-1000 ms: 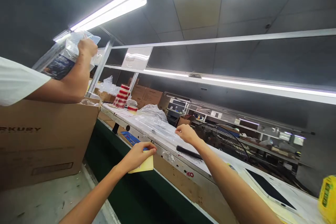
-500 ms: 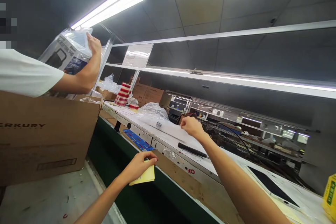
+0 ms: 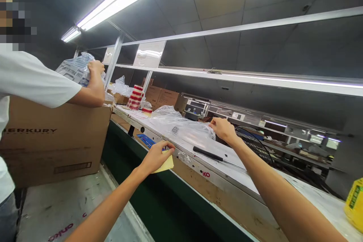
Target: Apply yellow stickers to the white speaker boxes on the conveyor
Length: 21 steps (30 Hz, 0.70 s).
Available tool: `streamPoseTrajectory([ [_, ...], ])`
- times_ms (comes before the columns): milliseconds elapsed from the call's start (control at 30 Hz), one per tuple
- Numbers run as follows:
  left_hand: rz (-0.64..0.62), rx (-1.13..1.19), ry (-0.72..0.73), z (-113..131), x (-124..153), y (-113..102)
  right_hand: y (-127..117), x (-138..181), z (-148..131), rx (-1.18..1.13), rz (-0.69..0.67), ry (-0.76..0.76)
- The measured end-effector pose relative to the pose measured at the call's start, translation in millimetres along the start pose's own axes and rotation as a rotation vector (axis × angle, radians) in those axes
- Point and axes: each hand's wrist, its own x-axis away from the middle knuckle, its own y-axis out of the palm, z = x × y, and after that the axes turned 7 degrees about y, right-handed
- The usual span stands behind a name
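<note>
While a co-worker's hand [image 3: 95, 67] at far left grasps a clear-bagged printed package [image 3: 74, 71] above a big brown cardboard box [image 3: 56, 136], the person's own work sits further right. The left hand [image 3: 156, 155] pinches a thin yellow paper card [image 3: 166, 164] between thumb and fingers, holding it just below the near edge of the long white counter [image 3: 227, 174], in front of its dark green side panel. A black slender rod-shaped tool [image 3: 208, 154] lies on the counter between the two hands, untouched. The right hand [image 3: 224, 129] is closed on the far edge of a crumpled clear plastic bag [image 3: 181, 128] that spreads across the counter to its left. A yellow plastic bottle [image 3: 354, 204] is cut off at the right edge, and the card's underside is hidden by the fingers.
</note>
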Motion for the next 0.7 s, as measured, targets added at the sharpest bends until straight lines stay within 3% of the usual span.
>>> streamPoseTrajectory([
  [167, 0.06, 0.014, -0.005, 9.6, -7.1, 0.0, -74.1, -4.8, 20.6, -0.127, 0.337, 0.132],
  [267, -0.011, 0.106, -0.039, 19.1, 5.6, 7.6, -134.7, 14.7, 37.1, -0.148, 0.377, 0.095],
  [367, -0.074, 0.192, -0.037, 39.5, 24.3, 24.2, -191.2, 53.6, 51.7, -0.147, 0.333, 0.081],
  [467, -0.11, 0.202, 0.013, 74.0, 41.9, 43.9, -232.6, 99.2, 66.2, -0.147, 0.253, 0.131],
  [633, -0.228, 0.385, 0.304, 145.4, 62.6, 66.2, -282.2, 165.5, 101.0, -0.269, 0.008, 0.3],
  [700, -0.326, 0.475, 0.345, 169.8, 70.7, 70.8, -306.1, 189.5, 118.0, -0.271, -0.103, 0.399],
])
